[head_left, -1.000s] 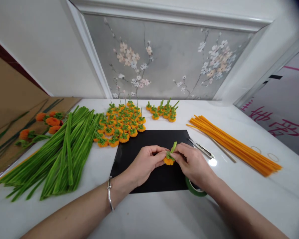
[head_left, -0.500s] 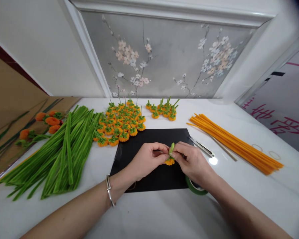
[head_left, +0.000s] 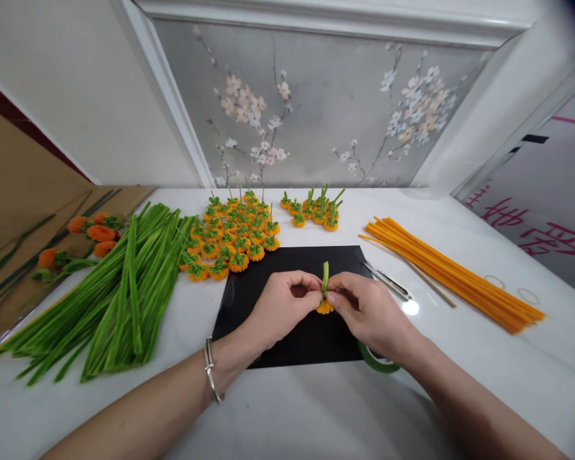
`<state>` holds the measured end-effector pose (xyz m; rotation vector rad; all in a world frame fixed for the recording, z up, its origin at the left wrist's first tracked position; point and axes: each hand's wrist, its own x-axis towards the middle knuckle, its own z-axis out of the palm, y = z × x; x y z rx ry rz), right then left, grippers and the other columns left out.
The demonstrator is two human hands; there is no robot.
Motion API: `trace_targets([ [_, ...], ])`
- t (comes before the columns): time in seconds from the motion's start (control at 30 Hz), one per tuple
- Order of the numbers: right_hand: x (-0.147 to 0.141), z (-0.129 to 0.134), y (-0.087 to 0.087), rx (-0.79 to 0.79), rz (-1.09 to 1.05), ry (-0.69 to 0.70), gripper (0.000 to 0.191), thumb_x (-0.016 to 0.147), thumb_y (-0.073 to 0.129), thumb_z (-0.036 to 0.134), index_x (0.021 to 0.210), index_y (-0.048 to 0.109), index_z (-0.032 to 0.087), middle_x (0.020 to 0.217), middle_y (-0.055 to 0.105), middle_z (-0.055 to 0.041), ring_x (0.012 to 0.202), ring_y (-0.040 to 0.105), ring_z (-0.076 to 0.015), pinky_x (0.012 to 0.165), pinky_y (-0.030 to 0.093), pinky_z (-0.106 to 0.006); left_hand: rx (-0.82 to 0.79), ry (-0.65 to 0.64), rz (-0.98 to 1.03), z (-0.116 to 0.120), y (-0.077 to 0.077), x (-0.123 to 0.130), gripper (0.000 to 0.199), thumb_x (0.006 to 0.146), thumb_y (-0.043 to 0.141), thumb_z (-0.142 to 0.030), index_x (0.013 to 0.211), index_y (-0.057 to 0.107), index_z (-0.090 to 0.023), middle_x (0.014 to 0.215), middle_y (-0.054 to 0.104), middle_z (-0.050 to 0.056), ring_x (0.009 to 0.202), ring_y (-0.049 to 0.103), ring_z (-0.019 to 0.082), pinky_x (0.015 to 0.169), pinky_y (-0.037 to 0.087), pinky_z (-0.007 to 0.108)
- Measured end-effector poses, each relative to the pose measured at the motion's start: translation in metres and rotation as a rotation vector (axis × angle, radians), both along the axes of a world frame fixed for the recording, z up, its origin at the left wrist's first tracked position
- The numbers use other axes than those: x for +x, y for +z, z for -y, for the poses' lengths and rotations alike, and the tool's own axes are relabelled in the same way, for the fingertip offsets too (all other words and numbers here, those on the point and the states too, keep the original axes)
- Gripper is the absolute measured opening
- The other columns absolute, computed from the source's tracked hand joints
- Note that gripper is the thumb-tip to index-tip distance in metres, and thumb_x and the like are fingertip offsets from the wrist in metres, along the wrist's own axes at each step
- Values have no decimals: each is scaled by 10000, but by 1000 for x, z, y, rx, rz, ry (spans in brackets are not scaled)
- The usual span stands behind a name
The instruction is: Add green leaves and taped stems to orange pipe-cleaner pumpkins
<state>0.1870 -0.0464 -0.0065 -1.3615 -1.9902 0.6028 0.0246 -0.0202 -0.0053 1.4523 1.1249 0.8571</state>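
Over the black mat (head_left: 287, 338), both my hands pinch one small pipe-cleaner pumpkin (head_left: 324, 307), orange below with a green stem standing upright. My left hand (head_left: 287, 303), with a silver bracelet at the wrist, grips it from the left between thumb and fingers. From the right, my right hand (head_left: 371, 313) closes thumb and forefinger at the base of the stem. The fingertips hide the middle part of the piece. Partly under my right hand lies a roll of green tape (head_left: 381, 365).
Finished-looking orange and green pumpkins (head_left: 239, 236) crowd behind the mat, with a smaller group (head_left: 319, 211) beside them. Green pipe cleaners (head_left: 119, 294) lie left, orange ones (head_left: 453, 275) right. Thread snips (head_left: 388, 281) and a thin stick (head_left: 431, 284) rest near the mat. Orange flowers (head_left: 100, 233) lie far left.
The green stem has gone from leaning slightly right to nearly straight up. Both hands have shifted very slightly, with fingertips closer together around the stem's base.
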Motion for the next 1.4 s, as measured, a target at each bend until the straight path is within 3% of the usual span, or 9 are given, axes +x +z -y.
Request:
trace_targets([
  [0.37,-8,8,-2,283,231,-166,210,877,429,157,822,630,185,812,621,-61,711,592,-173,634,430,-267,312,-4,-53,11,-4,5,98,777,564,-150,758,660,-157,990,618,64,864,616,164,741,515,249],
  [0.43,-7,8,-3,326,237,-169,214,885,425,157,871,638,180,847,631,-69,736,602,-173,652,437,-264,290,-10,-28,12,-1,5,110,803,555,-179,826,660,-160,982,624,65,857,617,163,745,522,258],
  [0.57,-4,8,-5,369,214,-144,195,888,435,162,893,629,182,856,638,-61,721,600,-159,650,445,-254,68,-70,107,3,5,0,187,832,547,-252,973,619,-152,908,636,49,791,623,152,695,548,270],
  [0.63,-4,7,-5,360,154,-111,177,881,446,160,876,621,188,846,637,-48,708,598,-149,645,450,-247,58,-196,90,-5,8,-5,191,815,572,-258,954,643,-147,957,614,52,780,613,142,650,542,246],
  [0.73,-5,6,-4,311,53,-69,151,862,473,148,848,616,195,817,632,-31,691,595,-141,629,449,-241,221,-279,32,-13,12,-10,121,788,604,-208,854,679,-141,954,597,49,781,592,127,682,508,231],
  [0.9,-9,6,-4,258,7,-115,109,829,517,143,777,600,192,742,612,-10,634,571,-132,570,414,-237,352,-206,33,-14,11,-7,61,776,604,-149,791,662,-134,883,612,50,806,579,140,706,469,245],
  [1.1,-11,9,-4,256,21,-209,99,778,544,134,708,586,189,663,584,4,563,531,-122,517,373,-234,290,-179,3,-10,8,-3,60,810,545,-165,781,591,-139,730,570,2,662,521,107,616,440,233],
  [1.3,-9,8,-4,199,-6,-125,133,813,524,138,732,616,188,682,591,-3,596,544,-125,539,382,-231,298,-276,-93,-12,9,-7,114,852,486,-202,897,583,-163,824,594,15,715,555,118,643,465,241],
  [1.4,-8,8,-2,159,-67,-59,148,830,520,129,760,637,187,691,598,-1,598,544,-118,559,395,-225,337,-330,-111,-16,12,-13,94,822,529,-185,844,616,-158,939,605,46,817,578,139,711,476,254],
])
